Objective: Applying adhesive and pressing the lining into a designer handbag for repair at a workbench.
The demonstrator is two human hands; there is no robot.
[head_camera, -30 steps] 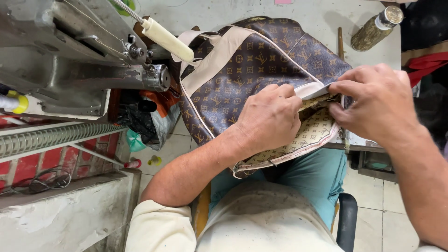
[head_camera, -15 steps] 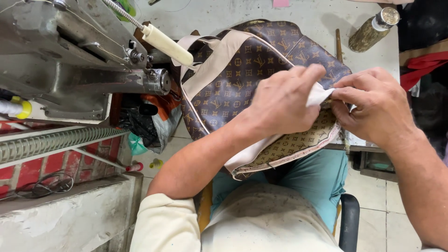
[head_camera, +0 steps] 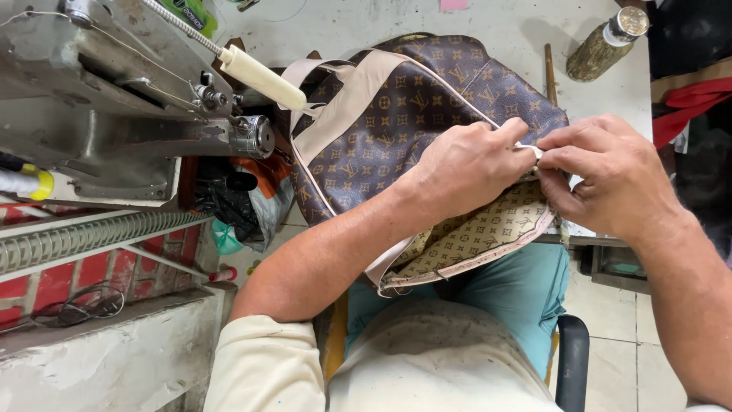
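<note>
A brown patterned handbag (head_camera: 396, 114) with beige straps and trim lies half on the white table (head_camera: 496, 30), half over my lap. Its yellow patterned lining (head_camera: 488, 229) shows at the open mouth. My left hand (head_camera: 465, 164) rests on the bag and pinches the pale edge trim at the mouth. My right hand (head_camera: 610, 175) pinches the same trim from the right, fingertips touching those of the left hand.
A grey industrial sewing machine (head_camera: 114, 99) with a cream-handled lever (head_camera: 263, 76) stands at the left. A bark-covered bottle with a metal cap (head_camera: 606, 42) and a thin stick (head_camera: 549, 72) lie on the table. Bags and clutter sit under the machine.
Both hands moved up along the bag's mouth. The white flap held open a second ago is now pressed down and pinched between the fingertips.
</note>
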